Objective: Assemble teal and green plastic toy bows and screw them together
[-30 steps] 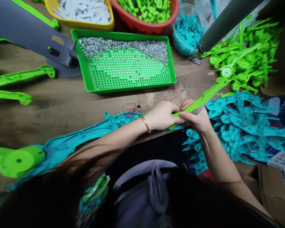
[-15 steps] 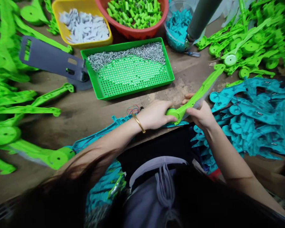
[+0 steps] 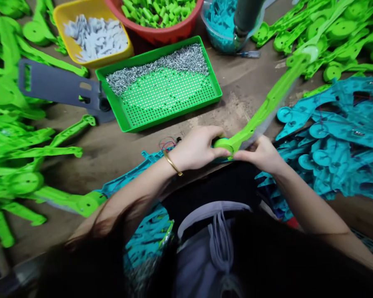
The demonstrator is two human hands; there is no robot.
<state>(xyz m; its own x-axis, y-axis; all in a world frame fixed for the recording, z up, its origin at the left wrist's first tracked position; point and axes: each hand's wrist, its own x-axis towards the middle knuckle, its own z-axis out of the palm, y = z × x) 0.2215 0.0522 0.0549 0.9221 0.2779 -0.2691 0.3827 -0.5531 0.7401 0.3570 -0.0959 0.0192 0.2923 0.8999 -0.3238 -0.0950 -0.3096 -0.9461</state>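
A long light-green plastic part (image 3: 261,111) with a round end is held between both hands, slanting up to the right. My left hand (image 3: 200,147) is closed on its round end, thumb on top. My right hand (image 3: 261,155) grips the same part close by, its thumb pressed near the left thumb; most of its other fingers are hidden behind the part. Under my left forearm lies a long blue plastic part (image 3: 132,170) with thin wires beside my left wrist. Ahead of my hands sits a green perforated tray (image 3: 170,118) of small metal screws (image 3: 161,64).
Green parts (image 3: 27,182) are heaped at left, with more green parts (image 3: 342,31) at far right. Blue parts (image 3: 338,136) pile beside my right arm. A yellow bin (image 3: 62,25), red bowl (image 3: 155,37) and clear tub (image 3: 214,39) line the back. A dark tool (image 3: 247,16) hangs at top.
My right hand has shifted down the green part, its thumb now close to my left thumb. The view has moved slightly, so the tray and bins appear further left.
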